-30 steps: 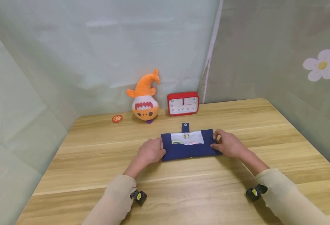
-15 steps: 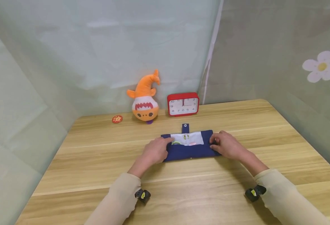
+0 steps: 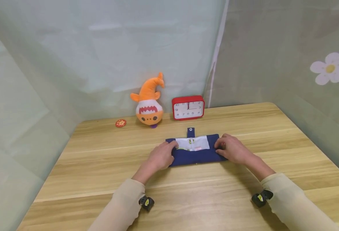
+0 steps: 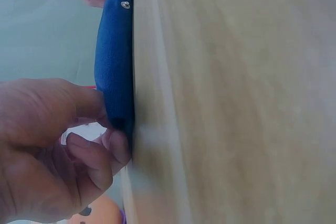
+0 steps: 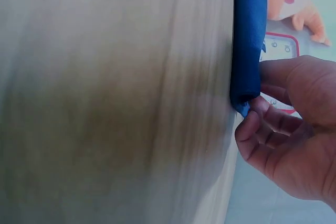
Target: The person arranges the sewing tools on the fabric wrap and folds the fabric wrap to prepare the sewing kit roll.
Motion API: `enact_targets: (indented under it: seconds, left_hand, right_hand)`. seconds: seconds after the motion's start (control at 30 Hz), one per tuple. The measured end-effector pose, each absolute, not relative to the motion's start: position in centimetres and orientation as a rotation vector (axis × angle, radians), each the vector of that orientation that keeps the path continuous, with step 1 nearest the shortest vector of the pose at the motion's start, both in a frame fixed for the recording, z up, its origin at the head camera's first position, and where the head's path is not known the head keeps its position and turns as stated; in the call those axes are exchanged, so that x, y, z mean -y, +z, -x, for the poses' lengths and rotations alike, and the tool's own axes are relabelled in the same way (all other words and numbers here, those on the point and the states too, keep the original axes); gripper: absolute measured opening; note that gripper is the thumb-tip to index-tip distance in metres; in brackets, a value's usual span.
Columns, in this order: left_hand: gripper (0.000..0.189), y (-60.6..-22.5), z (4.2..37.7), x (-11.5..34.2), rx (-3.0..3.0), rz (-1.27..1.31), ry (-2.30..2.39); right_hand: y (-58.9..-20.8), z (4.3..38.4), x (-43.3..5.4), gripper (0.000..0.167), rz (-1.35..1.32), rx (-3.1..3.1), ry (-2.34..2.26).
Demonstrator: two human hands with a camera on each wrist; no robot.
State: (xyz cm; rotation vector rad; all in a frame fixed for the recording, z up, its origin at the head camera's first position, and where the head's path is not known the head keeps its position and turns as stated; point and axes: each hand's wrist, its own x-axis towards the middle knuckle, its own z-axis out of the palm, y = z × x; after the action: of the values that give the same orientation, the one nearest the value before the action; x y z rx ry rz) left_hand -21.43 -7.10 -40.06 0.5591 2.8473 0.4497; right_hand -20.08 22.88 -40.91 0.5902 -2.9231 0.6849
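Observation:
A navy blue cloth pouch [image 3: 196, 158] lies crosswise on the table, its front part folded up below a white inner panel [image 3: 198, 141] with small printed marks. A short strap [image 3: 191, 132] with a metal snap sticks out from the far edge. My left hand [image 3: 160, 156] grips the left end, thumb and fingers around the cloth. At the right end, my right hand [image 3: 234, 149] pinches the fabric between thumb and fingers. The left wrist view shows another metal snap [image 4: 125, 4] on the pouch's near side. Seen from the right wrist, the pouch's end [image 5: 248, 85] looks rolled over.
Behind the pouch stands a red alarm clock [image 3: 188, 108]. An orange shark plush [image 3: 149, 102] leans head-down against the curtain, with a round red badge [image 3: 120, 123] to its left. Pale curtains [image 3: 129, 48] enclose the wooden table [image 3: 100, 173] at the back and sides.
My left hand has shifted inward from the pouch's outer left edge onto its left end, index finger over the white panel's corner. The right hand has moved slightly left.

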Motion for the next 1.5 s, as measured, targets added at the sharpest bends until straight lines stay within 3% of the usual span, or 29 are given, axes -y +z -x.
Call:
enact_targets:
  seconds: [0.27,0.53,0.63,0.97,1.5]
  left_hand:
    - [0.046,-40.3,21.1,7.2,-2.878,-0.634,0.494]
    - [0.041,-40.2,21.4,7.9,-2.834,-0.759,0.518]
    - [0.04,-39.9,21.5,8.3,-2.748,-0.762,0.562]
    - [0.079,-39.0,21.2,8.5,-2.613,-0.709,0.5]
    - [0.057,-39.2,21.6,8.8,-2.634,-0.786,0.469]
  right_hand:
    - [-40.5,20.0,-23.7,0.013,-0.726,2.935,0.688]
    - [-39.7,19.1,-24.2,0.043,-0.77,3.041,0.691]
    - [-39.5,18.9,-24.2,0.047,-0.776,3.067,0.681]
    - [-39.4,18.7,-23.7,0.042,-0.755,3.096,0.551]
    - [-39.3,19.9,-24.6,0.028,-0.777,3.059,0.76]
